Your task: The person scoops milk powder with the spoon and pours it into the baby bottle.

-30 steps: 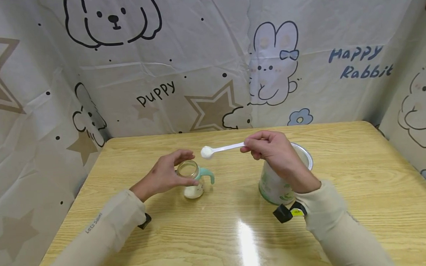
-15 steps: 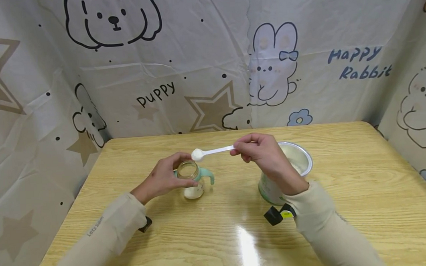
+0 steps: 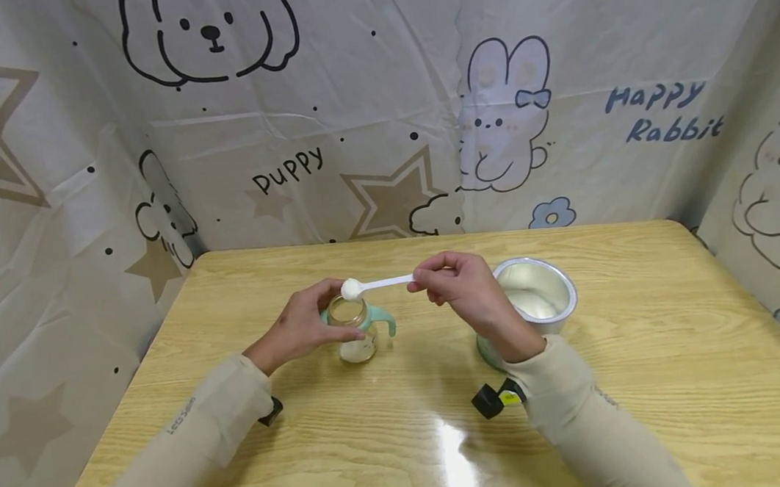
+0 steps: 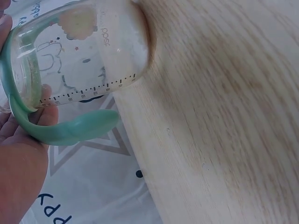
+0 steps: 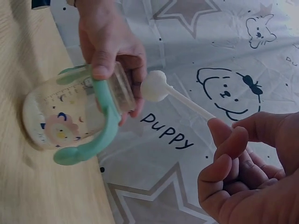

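Note:
In the head view my left hand holds a clear baby bottle at its neck, thumb on one side and fingers on the other. The bottle stands upright on the table, uncapped, with pale contents low inside and a mint-green handle. My right hand pinches the far end of a white measuring scoop between thumb and fingers. White powder fills the scoop bowl, which hangs just above the bottle's mouth at its far edge. Behind my right wrist stands an open milk powder tin, partly hidden.
The wood-grain table carries the bottle and the tin. A printed cloth with cartoon animals stands as a wall behind the table and along both sides.
My right hand has moved left, bringing the filled scoop from right of the bottle to over its mouth. More of the tin's opening now shows. My left hand has closed in around the bottle's neck.

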A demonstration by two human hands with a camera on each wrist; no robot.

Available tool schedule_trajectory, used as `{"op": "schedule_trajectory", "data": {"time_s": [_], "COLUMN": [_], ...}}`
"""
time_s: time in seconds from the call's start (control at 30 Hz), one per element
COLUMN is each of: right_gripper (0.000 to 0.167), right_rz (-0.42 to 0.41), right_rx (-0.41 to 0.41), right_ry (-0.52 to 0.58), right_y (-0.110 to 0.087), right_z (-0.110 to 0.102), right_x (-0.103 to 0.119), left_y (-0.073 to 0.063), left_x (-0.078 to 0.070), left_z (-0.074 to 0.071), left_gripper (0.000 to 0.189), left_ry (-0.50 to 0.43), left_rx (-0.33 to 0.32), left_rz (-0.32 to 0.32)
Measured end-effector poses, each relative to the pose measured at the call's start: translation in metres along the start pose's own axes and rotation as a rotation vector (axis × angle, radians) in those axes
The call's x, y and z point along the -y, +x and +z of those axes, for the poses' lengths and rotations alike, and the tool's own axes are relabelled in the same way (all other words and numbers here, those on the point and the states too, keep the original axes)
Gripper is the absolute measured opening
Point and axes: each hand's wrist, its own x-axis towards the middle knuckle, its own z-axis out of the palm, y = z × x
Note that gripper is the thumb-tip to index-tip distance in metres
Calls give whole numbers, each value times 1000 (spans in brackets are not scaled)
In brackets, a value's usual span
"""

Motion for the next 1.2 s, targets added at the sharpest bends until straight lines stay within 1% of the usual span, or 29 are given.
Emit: {"op": "schedule_trajectory", "data": {"time_s": [0.17,0.37,0.53,0.77,0.87,0.97,1.2], "right_gripper": [14,13,14,12,9,8,9], "right_rz": [19,-1,-70,-208,-257,-280,-290], "right_rx": [10,28,39,67,60,50,45], "right_ry": [-4,-24,-91,-218,-256,-273,-292], "right_y": [2,3,2,-1,-2,-3,-5], "right_z": [5,9,13,17,19,20,19], "right_x": [-6,-14,-17,-19,-19,-18,-18], "left_y": [2,3,3,2,2,1,1], "left_x": [1,0,1,2,2,2,1], "left_z": [2,2,1,0,0,0,0], "left_gripper": [67,70,69,68,68,68,68], "left_ry": [0,-6,-4,-2,-7,-9,-10], "left_rx": [-1,19,18,6,4,6,10], "left_rz": [16,12,17,13,6,-4,-13]}}
